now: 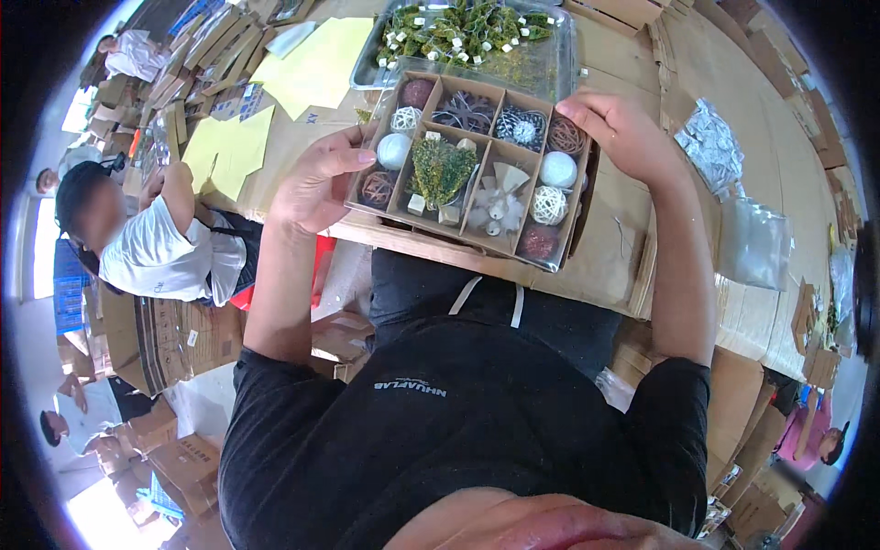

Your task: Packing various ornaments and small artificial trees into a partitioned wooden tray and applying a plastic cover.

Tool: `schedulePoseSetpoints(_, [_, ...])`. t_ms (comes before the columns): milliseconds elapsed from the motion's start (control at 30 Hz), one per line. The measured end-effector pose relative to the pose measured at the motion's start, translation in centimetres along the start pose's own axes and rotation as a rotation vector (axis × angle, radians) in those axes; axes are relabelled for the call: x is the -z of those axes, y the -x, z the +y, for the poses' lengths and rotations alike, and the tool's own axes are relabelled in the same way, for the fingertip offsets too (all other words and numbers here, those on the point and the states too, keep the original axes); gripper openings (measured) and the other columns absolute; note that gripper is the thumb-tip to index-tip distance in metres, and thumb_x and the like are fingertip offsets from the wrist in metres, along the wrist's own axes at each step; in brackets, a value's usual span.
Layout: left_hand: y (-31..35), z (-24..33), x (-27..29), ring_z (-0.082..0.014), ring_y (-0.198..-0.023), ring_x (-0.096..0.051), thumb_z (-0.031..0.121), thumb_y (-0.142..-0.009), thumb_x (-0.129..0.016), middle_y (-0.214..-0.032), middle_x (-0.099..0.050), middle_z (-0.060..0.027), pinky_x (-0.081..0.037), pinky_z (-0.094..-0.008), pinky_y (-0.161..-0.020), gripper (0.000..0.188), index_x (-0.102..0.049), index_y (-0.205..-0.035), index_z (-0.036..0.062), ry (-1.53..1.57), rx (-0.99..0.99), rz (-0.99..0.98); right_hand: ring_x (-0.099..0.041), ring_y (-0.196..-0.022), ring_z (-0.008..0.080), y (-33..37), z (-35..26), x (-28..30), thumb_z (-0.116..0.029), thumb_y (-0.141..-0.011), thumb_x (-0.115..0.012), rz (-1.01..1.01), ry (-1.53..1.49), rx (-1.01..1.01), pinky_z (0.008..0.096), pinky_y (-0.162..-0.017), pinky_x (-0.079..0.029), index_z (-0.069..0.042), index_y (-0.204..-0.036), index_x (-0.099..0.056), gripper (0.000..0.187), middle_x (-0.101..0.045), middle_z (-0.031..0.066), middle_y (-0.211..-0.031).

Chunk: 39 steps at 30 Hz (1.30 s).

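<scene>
Have compartmented box [484, 158] at near edge of tabletop [600, 266], in the grip of left hand [316, 183] at its left side and right hand [628, 128] at its far right corner, with long axis running left to right between them.

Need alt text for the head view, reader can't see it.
A person's left hand grips the left edge of a divided box of decorative balls and a green heart, right hand at its far right corner. Behind it, a clear tray holds green mossy pieces. Yellow sheets lie to the left, crumpled foil to the right.
</scene>
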<state>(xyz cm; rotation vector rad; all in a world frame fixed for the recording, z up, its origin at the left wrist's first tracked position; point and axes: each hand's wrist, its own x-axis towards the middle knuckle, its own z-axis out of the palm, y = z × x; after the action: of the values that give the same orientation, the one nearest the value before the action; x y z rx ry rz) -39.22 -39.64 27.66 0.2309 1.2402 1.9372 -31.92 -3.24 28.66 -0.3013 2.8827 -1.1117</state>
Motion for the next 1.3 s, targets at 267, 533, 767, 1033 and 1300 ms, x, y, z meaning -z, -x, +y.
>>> schedulePoseSetpoints(267, [-0.9,-0.5,-0.3,-0.0233,-0.098,-0.067,0.03,-0.092,-0.065,-0.113,-0.067,-0.0141,-0.055,-0.0383,-0.087,0.046,-0.057,-0.124,-0.0017,0.059,0.113,0.165,-0.059,-0.085,0.0257,-0.1,-0.4,0.3,-0.031,-0.103,-0.048,-0.009,-0.005,0.02,0.0342,-0.083,-0.046,0.006,-0.102,-0.062,0.04,-0.063,0.0146,-0.092])
schedulePoseSetpoints(533, [-1.6,0.3,2.5,-0.0196,-0.103,-0.063,0.018,-0.089,-0.067,-0.114,-0.065,-0.0112,-0.048,-0.0333,-0.095,0.044,-0.056,-0.124,-0.0063,-0.072,0.053,0.031,-0.061,-0.078,0.0416,-0.6,-3.3,-2.7,-0.044,-0.099,-0.048,0.269,0.029,-0.221,0.0472,-0.072,-0.048,0.003,-0.079,-0.063,0.053,-0.063,0.0237,-0.078])
schedulePoseSetpoints(767, [-2.6,1.9,1.5,-0.017,-0.111,-0.059,0.02,-0.092,-0.065,-0.119,-0.064,-0.0105,-0.044,-0.0291,-0.098,0.029,-0.063,-0.11,-0.0027,-0.166,-0.01,0.03,-0.061,-0.08,0.0439,-0.3,-3.4,-2.7,-0.058,-0.095,-0.049,0.219,0.16,-0.153,0.0499,-0.075,-0.048,0.005,-0.076,-0.064,0.068,-0.061,0.0258,-0.079])
schedulePoseSetpoints(1033, [-4.3,1.6,-0.5,-0.0101,-0.083,-0.058,0.032,-0.099,-0.06,-0.094,-0.064,-0.0008,-0.048,-0.0247,-0.078,0.035,-0.063,-0.114,-0.0003,-0.133,-0.057,0.211,-0.06,-0.083,0.0427,-0.6,-3.0,-3.0,-0.055,-0.095,-0.05,0.217,0.257,-0.085,0.0465,-0.076,-0.047,0.006,-0.084,-0.066,0.064,-0.061,0.0254,-0.082])
schedulePoseSetpoints(1300, [-5.1,0.7,1.1,-0.0211,-0.089,-0.069,0.02,-0.101,-0.053,-0.109,-0.069,-0.0119,-0.058,-0.0385,-0.077,0.032,-0.06,-0.12,-0.0041,-0.264,-0.01,0.314,-0.06,-0.084,0.0417,-0.6,-3.2,-3.3,-0.053,-0.096,-0.05,0.239,0.231,-0.064,0.0457,-0.076,-0.047,0.005,-0.089,-0.066,0.06,-0.061,0.0247,-0.083])
